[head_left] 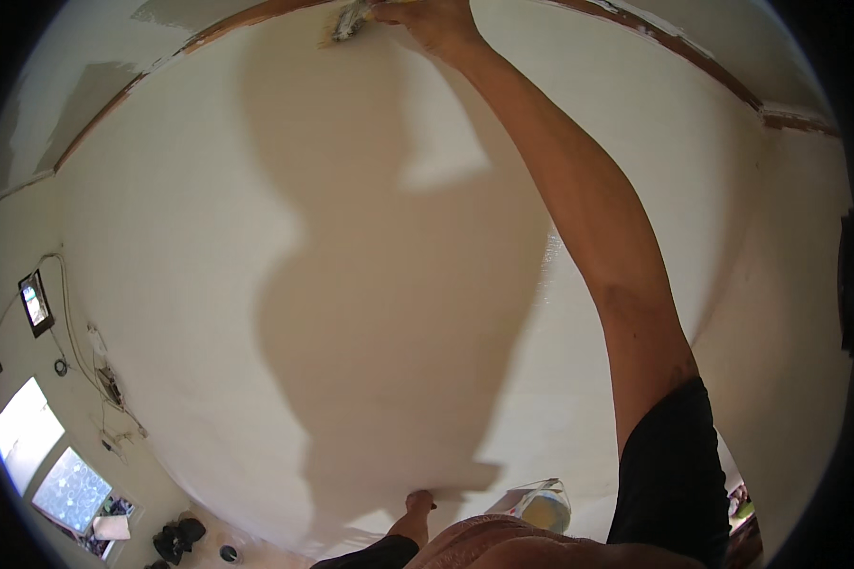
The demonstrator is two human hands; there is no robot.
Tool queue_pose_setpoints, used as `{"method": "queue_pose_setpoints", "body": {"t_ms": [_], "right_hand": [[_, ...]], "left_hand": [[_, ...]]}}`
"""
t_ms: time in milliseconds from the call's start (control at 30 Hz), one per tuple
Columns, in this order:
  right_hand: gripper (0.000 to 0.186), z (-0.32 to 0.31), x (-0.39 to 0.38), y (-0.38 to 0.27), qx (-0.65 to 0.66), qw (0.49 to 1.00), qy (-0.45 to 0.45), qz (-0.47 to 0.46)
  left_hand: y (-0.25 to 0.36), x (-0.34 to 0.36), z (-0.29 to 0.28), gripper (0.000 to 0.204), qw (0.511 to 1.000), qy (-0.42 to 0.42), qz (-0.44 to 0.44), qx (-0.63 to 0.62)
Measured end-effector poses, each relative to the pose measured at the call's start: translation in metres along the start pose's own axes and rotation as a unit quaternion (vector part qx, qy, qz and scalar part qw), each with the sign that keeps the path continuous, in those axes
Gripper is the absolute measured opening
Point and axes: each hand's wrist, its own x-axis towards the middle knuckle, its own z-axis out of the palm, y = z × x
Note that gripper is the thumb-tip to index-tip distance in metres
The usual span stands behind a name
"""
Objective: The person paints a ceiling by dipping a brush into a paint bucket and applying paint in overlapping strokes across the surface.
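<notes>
My right hand (432,28) is raised at the top of the view, closed on a paintbrush (349,21) whose bristles are against the pale wall (190,247) just below a brown strip (214,34). My left hand (419,501) is low at the bottom centre with its fingers curled; what it holds, if anything, is too small to make out. To its right sits a container (547,510) with pale yellowish contents, partly hidden by my body. A wet-looking patch shows on the wall beside my forearm, and my shadow covers much of the wall's middle.
Along the left side are screens (34,302), hanging cables (64,322) and bright window panes (74,488). Dark objects (178,539) lie on the floor (256,545) at lower left. A corner and side wall (783,398) are at the right, with a dark object (847,280) on it.
</notes>
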Motion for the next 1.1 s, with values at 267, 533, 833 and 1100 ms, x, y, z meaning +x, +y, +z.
{"method": "queue_pose_setpoints", "body": {"t_ms": [267,533,833,1100], "right_hand": [[0.011,-0.097,0.004,-0.010,-0.009,1.000,0.017,-0.001],[0.012,-0.220,-0.037,-0.060,-0.105,0.990,0.081,0.055],[0.012,-0.175,-0.037,-0.106,0.045,0.990,0.085,0.104],[0.023,-0.052,-0.016,-0.075,0.201,0.965,0.061,0.158]], "left_hand": [[0.001,0.025,-0.001,0.025,0.974,-0.136,-0.126,-0.132],[-0.004,0.010,-0.013,0.019,0.977,-0.104,-0.129,-0.137],[-0.006,0.000,-0.014,0.012,0.943,-0.039,-0.166,-0.285],[-0.001,0.007,-0.009,0.017,0.984,-0.059,-0.096,-0.139]]}}
